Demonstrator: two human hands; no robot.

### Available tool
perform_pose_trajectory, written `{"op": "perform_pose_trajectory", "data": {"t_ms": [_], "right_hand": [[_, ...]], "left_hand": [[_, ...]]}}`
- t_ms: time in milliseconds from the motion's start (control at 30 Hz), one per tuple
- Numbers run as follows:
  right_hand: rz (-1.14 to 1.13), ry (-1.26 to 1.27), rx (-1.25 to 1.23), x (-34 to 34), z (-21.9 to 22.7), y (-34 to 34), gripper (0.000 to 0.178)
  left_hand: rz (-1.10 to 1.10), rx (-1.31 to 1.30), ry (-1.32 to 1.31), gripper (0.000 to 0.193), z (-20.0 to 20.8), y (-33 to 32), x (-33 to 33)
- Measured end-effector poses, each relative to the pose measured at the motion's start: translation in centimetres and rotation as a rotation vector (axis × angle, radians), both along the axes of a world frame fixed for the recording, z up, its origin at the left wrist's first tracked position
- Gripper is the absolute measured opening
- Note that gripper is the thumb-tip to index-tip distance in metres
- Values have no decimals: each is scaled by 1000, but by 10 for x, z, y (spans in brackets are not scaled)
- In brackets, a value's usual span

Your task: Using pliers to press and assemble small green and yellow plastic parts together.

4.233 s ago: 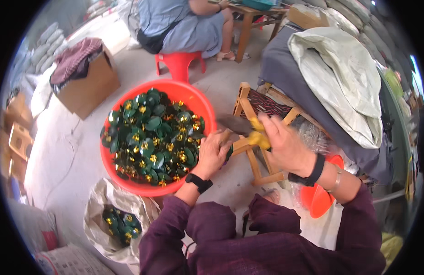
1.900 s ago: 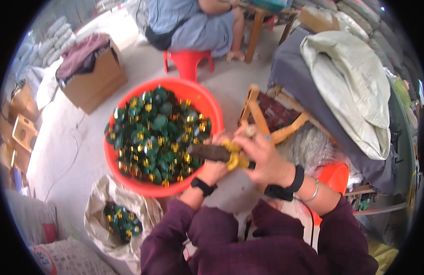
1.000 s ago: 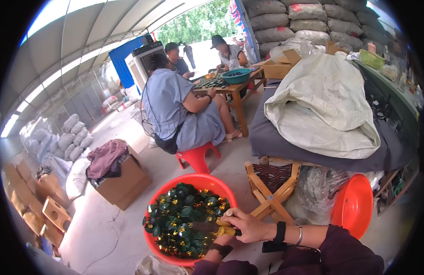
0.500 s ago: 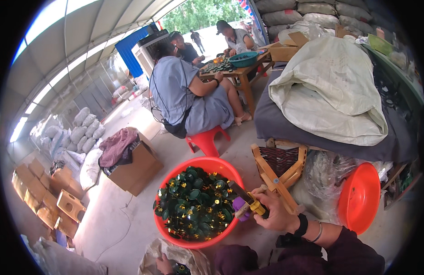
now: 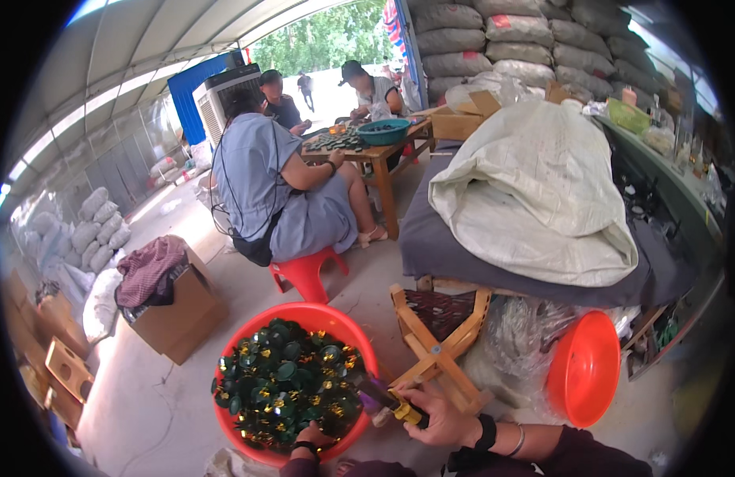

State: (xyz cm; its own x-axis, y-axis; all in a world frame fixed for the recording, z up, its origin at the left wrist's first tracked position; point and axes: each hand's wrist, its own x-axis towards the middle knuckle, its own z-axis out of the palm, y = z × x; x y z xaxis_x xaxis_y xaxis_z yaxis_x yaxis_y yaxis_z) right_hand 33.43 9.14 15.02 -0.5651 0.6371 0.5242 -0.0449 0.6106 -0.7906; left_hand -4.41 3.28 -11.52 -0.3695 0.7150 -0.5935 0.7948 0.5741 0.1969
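Observation:
A round orange-red basin (image 5: 366,343) stands in front of me, heaped with dark green round pieces (image 5: 292,374) that carry small shiny gold parts. My left hand (image 5: 313,435) reaches over the basin's near rim into the heap. Its fingers are partly hidden among the pieces, and whether they grip one does not show. Just right of the basin, my right hand (image 5: 443,417) is closed round a yellow-and-black-handled tool (image 5: 406,411) with a dark flat bar pointing at the basin. Something purple (image 5: 370,403) sits beside the tool's front; its kind is unclear.
A folding wooden stool (image 5: 435,342) stands beyond my right hand, with an upright red basin (image 5: 586,370) farther right. A cloth-covered table bears a large white sack (image 5: 534,199). A co-worker sits on a red stool (image 5: 308,274) ahead. A cardboard box (image 5: 181,310) is at left.
My left hand has moved from the pale sack at the lower edge into the basin. My right hand still holds the tool by the basin. The whole view has shifted to the right.

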Motion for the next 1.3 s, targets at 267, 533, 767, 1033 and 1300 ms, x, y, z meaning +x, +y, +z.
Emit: {"op": "perform_pose_trajectory", "data": {"t_ms": [267, 533, 767, 1033, 1300], "right_hand": [[-13, -5, -45, -3, 0, 4, 53], [-38, 72, -57, 6, 0, 2, 53], [-126, 65, -16, 16, -5, 4, 49], [-176, 121, -138, 9, 45, 33, 47], [-67, -88, 350, -13, 28, 56, 53]], "left_hand": [[-278, -32, 163, 49, -39, 7, -32], [-205, 192, 132, 28, 32, -11, -16], [425, 771, -632, 21, 148, -10, 30], [430, 760, -1031, 18, 214, 55, 146], [393, 783, -819, 20, 168, 67, 166]]}}
